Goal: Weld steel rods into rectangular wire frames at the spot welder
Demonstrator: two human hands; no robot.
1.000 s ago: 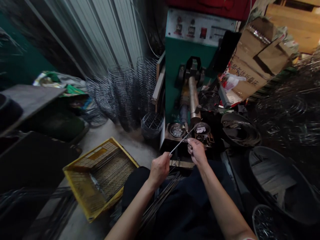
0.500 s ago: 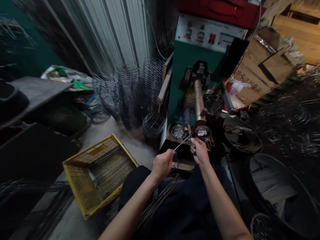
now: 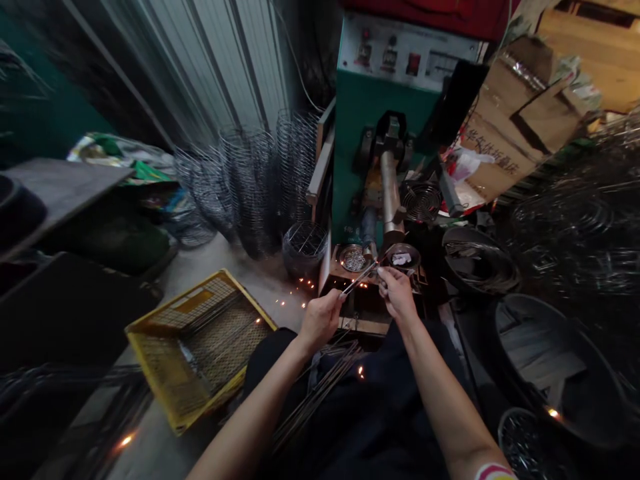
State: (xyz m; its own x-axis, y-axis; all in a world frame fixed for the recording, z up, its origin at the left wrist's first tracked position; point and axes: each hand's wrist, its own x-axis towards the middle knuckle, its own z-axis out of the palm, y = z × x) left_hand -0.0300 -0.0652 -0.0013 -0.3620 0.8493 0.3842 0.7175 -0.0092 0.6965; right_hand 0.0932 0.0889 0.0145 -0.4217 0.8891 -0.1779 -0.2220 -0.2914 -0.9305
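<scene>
My left hand (image 3: 320,321) is closed around the near end of a thin metal rod (image 3: 358,280). The rod slants up and right to the electrode tips of a green spot welder (image 3: 387,100), where a small red glow shows. Beside that tip my right hand (image 3: 397,293) is pinched; whatever sits in its fingers is too small to make out. Sparks (image 3: 303,285) fly out from the weld point. On the machine's ledge stand a dish of small metal pieces (image 3: 354,259) and a dark dish with white lumps (image 3: 401,258). Several loose rods (image 3: 320,393) lie across my lap.
A yellow crate (image 3: 150,360) with rods stands at left on the floor. Stacked wire baskets (image 3: 250,187) stand behind it, near a dark round container (image 3: 304,250). At right are large black tubs (image 3: 560,347), a cardboard box (image 3: 505,147) and piled wire pieces (image 3: 580,227).
Sparks have burst out around the electrode tips and scattered over the floor, crate and lap. Both hands keep their holds at the welder. The view has shifted slightly.
</scene>
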